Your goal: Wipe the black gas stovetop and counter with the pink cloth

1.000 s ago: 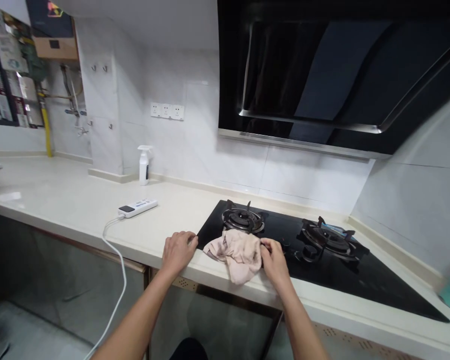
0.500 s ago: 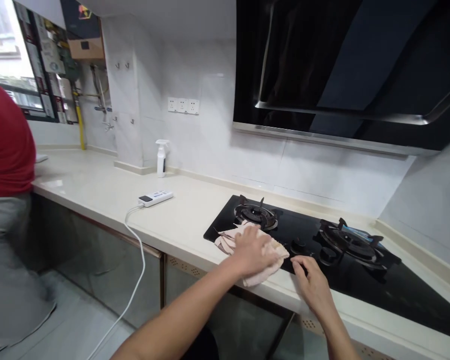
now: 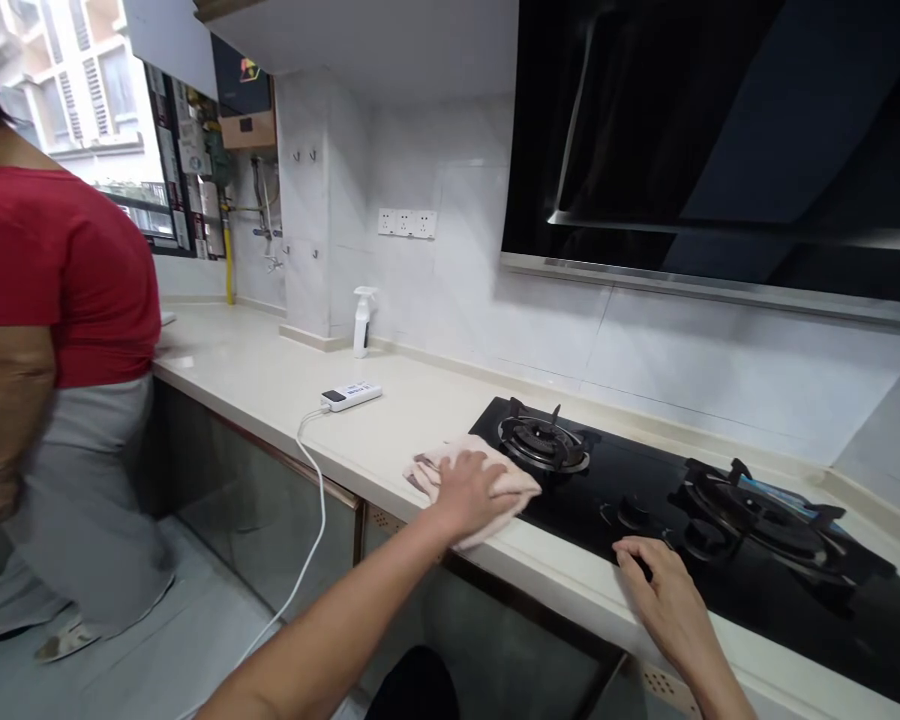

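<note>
Head view: left hand (image 3: 471,490) presses flat on a beige cloth (image 3: 471,478) at the gas hob (image 3: 645,490) edge; right hand (image 3: 664,592) rests open, seemingly on glass. Cloth could snag the burner grate (image 3: 544,445).

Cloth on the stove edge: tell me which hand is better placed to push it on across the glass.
Left. The left hand already lies flat on the cloth, while the right hand rests apart on the hob's front edge.

Likely a home kitchen: gas hob (image 3: 667,495), range hood (image 3: 720,150), countertop (image 3: 285,375).
</note>
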Motion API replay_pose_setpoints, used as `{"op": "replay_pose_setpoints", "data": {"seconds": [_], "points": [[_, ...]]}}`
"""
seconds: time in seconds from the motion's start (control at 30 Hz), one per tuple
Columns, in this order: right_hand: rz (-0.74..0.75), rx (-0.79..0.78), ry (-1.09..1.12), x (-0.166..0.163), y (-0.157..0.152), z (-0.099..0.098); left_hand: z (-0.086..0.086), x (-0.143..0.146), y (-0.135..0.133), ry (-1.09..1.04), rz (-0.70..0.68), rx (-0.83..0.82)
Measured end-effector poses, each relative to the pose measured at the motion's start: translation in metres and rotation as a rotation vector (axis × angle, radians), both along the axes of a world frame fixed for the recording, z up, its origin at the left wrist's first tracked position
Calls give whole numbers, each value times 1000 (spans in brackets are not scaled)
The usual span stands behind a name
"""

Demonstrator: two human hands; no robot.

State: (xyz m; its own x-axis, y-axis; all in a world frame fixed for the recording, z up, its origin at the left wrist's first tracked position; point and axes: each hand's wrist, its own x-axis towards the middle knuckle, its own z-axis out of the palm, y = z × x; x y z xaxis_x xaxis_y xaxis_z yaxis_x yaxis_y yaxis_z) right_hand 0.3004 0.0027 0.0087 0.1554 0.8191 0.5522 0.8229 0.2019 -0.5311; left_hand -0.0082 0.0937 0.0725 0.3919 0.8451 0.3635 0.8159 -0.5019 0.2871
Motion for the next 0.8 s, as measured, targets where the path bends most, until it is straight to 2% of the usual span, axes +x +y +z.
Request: {"op": "replay_pose_setpoints", "data": {"seconds": [0.1, 0.23, 0.33, 0.4, 0.5, 0.6, 0.7, 0.8], "points": [[2, -2, -4, 0, 0, -1, 8, -49, 26, 5, 227, -81], [4, -1, -11, -1, 0, -4, 14, -110, 50, 60, 477, -92], [8, -3, -20, -3, 0, -4, 18, -140, 55, 81, 574, -64], [12, -4, -20, -5, 0, -3, 19, -149, 51, 100, 592, -50], [13, -4, -17, -8, -2, -1, 16, -144, 35, 123, 613, -11], [9, -14, -20, -9, -3, -2, 6, -124, 9, 126, 616, 98], [4, -17, -26, -10, -4, -2, -9, -94, -24, 85, 527, 203], [6, -22, -33, -11, -3, -1, -28, -50, -53, -17, 410, 288]]}}
